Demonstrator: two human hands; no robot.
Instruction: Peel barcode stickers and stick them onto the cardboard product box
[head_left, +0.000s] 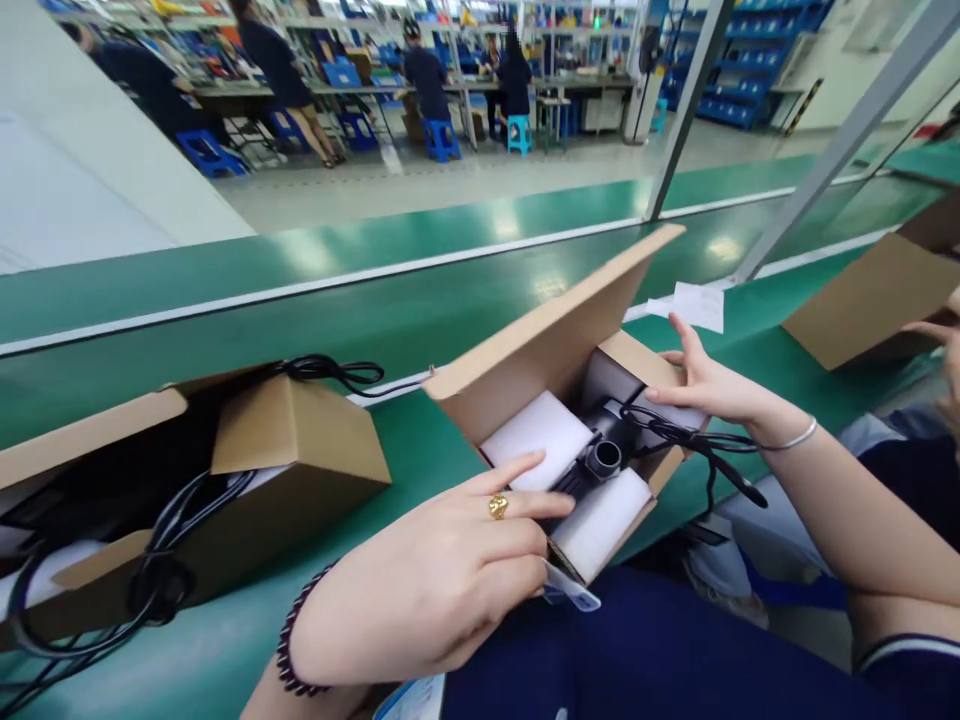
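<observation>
Running from the left edge to the right edge of the view, the green conveyor bench (225, 280) carries everything; on its near left part lies a large cardboard box (247, 480) on its side, flaps open, with a black cable bundle (150, 580) spilling out of it toward the near edge; at the far right edge sits another cardboard box (877, 295), only partly in view; at the near edge, about the middle, stands the open carton (555, 350), its lid flap raised toward the far side; inside it a black device (611, 420) lies between two white foam blocks (536, 435), with a black cord (697, 450) trailing over the carton's right wall; the left hand (442, 570) rests on the carton's near left corner, fingers loosely spread and flat on the near foam, gripping nothing that can be made out, a gold ring (497, 506) on one finger; the right hand (709, 385) lies on the carton's right wall, fingers open and touching the cardboard by the cord; a white paper slip (697, 305) lies on the bench just beyond that hand
</observation>
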